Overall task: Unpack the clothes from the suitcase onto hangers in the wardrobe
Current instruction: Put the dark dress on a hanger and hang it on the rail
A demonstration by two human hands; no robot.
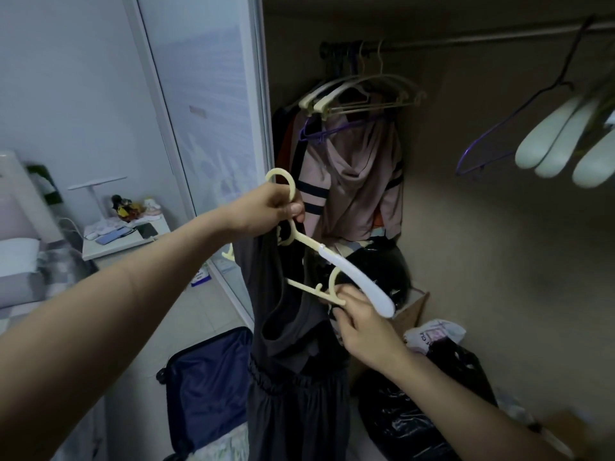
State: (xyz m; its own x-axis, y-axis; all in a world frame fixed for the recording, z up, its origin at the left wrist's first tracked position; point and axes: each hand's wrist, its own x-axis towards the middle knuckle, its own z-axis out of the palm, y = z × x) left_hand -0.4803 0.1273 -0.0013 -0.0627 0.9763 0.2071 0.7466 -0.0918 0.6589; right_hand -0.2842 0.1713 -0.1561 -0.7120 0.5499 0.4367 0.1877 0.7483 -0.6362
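Here, progress: your dark garment (293,327) is partly threaded on the cream hanger (332,261), not yet on the wardrobe rail (482,38).
Left hand (266,211): fingers curled round the hook, below the rail.
Right hand (362,327): pinches the lower bar.
Remaining: suitcase (209,387) open below the rail; contents unseen.

Home bedroom, built-in closet corner. Open dark wardrobe recess (482,227) with a metal hanging rail (466,39) carrying cream plastic hangers (362,94), thin purple wire hangers (482,151) and a hung dusty-pink striped top (359,181). Frosted sliding door panel (206,111) beside it. White bedside table (119,242) with a slim white desk lamp (96,191) and small figurines (124,206). Navy hard-shell suitcase (209,384) open on the tiled floor (206,314).
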